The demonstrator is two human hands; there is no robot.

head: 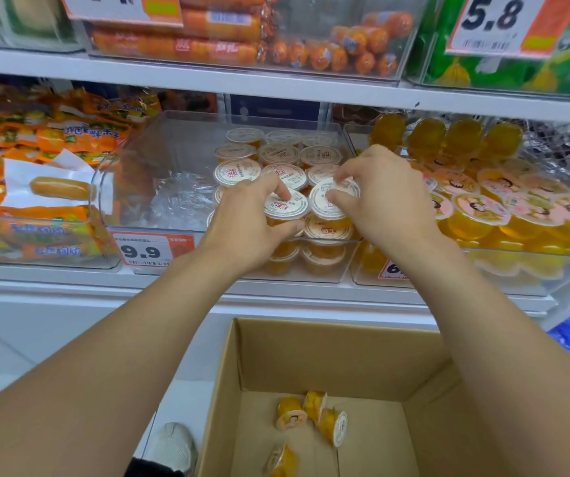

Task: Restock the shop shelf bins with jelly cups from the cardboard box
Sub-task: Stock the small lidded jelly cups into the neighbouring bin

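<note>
Cardboard box (311, 359) nearest, four jelly cups (314, 420) lying loose on its floor. Beyond, both arms reach into the clear shelf bin (159, 160). Left hand (252, 218) pinches one cup (285, 206); right hand (385, 197) pinches its neighbour (331, 201). Risk: the stacked front cups may topple if either is set askew.

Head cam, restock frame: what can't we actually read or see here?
- Price tag on the right bin: the right forearm covers all but its first digit.
- Cups under the left hand and right hand in the middle bin: the hands hide the front rows.
- Cardboard box: its near part is cut off by the bottom edge, so the count of cups left is unknown.
- Lid print on jelly cups: too small to read.
</note>
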